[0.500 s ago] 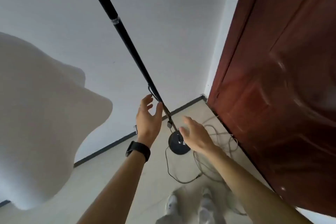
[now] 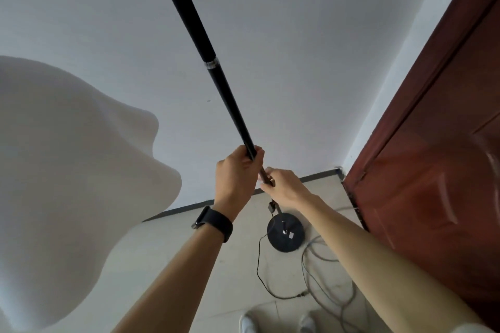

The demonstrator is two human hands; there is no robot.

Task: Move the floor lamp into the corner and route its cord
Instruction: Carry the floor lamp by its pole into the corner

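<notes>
The floor lamp's black pole (image 2: 216, 73) rises from a round black base (image 2: 286, 231) that stands on the floor near the corner, by the door. My left hand (image 2: 238, 173) is closed around the pole, a black watch on its wrist. Just below it my right hand (image 2: 282, 186) also grips the pole. A thin black cord (image 2: 261, 270) leaves the base and curves across the floor towards me, ending at a small plug. The lamp's top is out of view.
A dark red wooden door (image 2: 433, 170) fills the right side. A white wall meets a dark skirting board (image 2: 176, 212). A large white rounded shape (image 2: 67, 184) sits close at left. Grey cables (image 2: 330, 286) loop on the floor by my shoes (image 2: 250, 323).
Both hands were open beside the pole; now both are closed around it. The view has shifted, so the base and pole sit further right in the frame.
</notes>
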